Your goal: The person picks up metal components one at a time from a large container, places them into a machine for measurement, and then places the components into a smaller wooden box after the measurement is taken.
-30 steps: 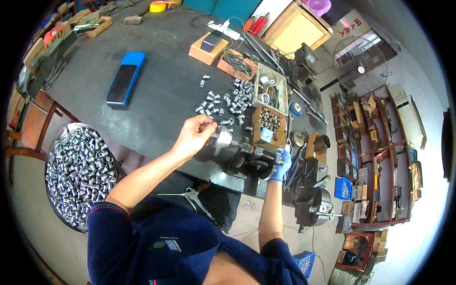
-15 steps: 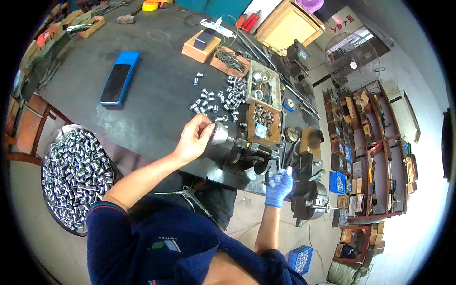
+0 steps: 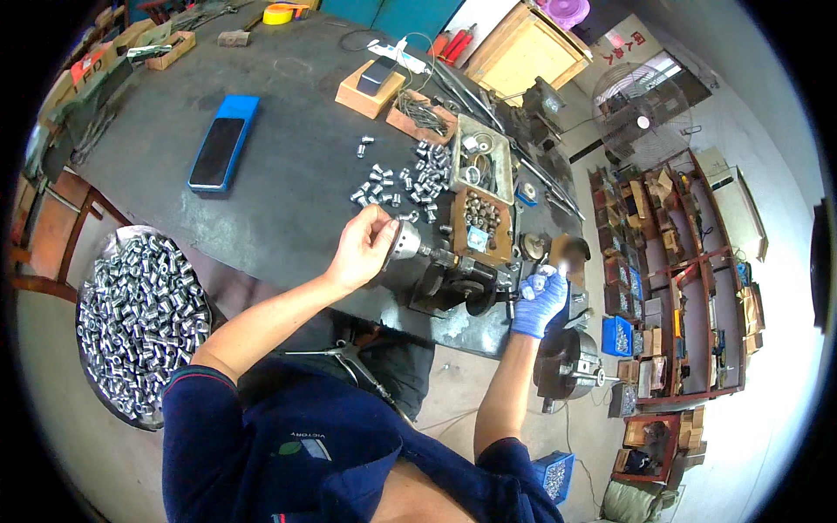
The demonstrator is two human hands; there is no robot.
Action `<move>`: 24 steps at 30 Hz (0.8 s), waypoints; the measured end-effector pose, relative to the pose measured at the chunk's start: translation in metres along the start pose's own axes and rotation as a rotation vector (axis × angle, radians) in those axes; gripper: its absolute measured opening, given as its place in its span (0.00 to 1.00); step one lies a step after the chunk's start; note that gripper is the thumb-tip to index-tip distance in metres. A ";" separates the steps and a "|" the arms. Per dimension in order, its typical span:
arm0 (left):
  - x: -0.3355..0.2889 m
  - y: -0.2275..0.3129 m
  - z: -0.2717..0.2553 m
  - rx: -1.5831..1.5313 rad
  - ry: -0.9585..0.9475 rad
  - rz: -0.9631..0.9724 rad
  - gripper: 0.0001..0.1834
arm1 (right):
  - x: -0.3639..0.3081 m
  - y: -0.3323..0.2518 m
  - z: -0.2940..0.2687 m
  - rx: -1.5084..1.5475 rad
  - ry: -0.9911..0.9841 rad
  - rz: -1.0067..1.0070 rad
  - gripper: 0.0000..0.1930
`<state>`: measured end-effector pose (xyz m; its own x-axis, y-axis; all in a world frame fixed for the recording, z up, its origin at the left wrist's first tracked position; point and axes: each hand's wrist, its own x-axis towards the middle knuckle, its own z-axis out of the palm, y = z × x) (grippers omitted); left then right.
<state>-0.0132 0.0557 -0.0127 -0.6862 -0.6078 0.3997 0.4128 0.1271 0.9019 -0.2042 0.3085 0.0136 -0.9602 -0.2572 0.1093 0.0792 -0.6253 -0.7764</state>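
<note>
My bare left hand (image 3: pixel 362 248) has thumb and fingers pinched together at the front face of a silver chuck (image 3: pixel 407 241). Whatever lies between those fingertips is hidden. The chuck sits on the left end of a dark bench-mounted spindle fixture (image 3: pixel 453 286) at the table's near edge. To the right of the fixture, my right hand (image 3: pixel 540 305) wears a blue glove, its fingers curled; small pale or silvery shapes show at the fingertips, too small to make out. Beyond the chuck, short silver metal fittings (image 3: pixel 427 174) lie loose on the dark tabletop (image 3: pixel 288 166).
A round container heaped with metal fittings (image 3: pixel 144 322) stands at the left. A small box of fittings (image 3: pixel 486 253) and a metal tray (image 3: pixel 508 166) sit beyond the fixture. A blue-cased device (image 3: pixel 222 148) lies on the table. A bench vise (image 3: pixel 567 366) stands at the right.
My gloved right hand has moved up and slightly right, away from the table's near edge. My left hand stays at the chuck, whose face shows a little more now.
</note>
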 end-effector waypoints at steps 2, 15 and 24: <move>0.001 0.003 0.000 -0.028 -0.006 -0.050 0.07 | -0.007 0.000 0.002 -0.020 0.010 -0.032 0.15; 0.008 -0.006 -0.012 -0.122 -0.044 -0.297 0.08 | -0.016 0.086 -0.038 -0.089 0.340 0.197 0.09; 0.012 0.014 -0.023 -0.271 -0.160 -0.459 0.14 | 0.033 0.036 -0.002 -0.064 0.099 -0.007 0.11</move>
<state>-0.0023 0.0324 0.0011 -0.9057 -0.4237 0.0147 0.1749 -0.3418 0.9233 -0.2339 0.2785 -0.0122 -0.9827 -0.1765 0.0554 0.0577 -0.5775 -0.8144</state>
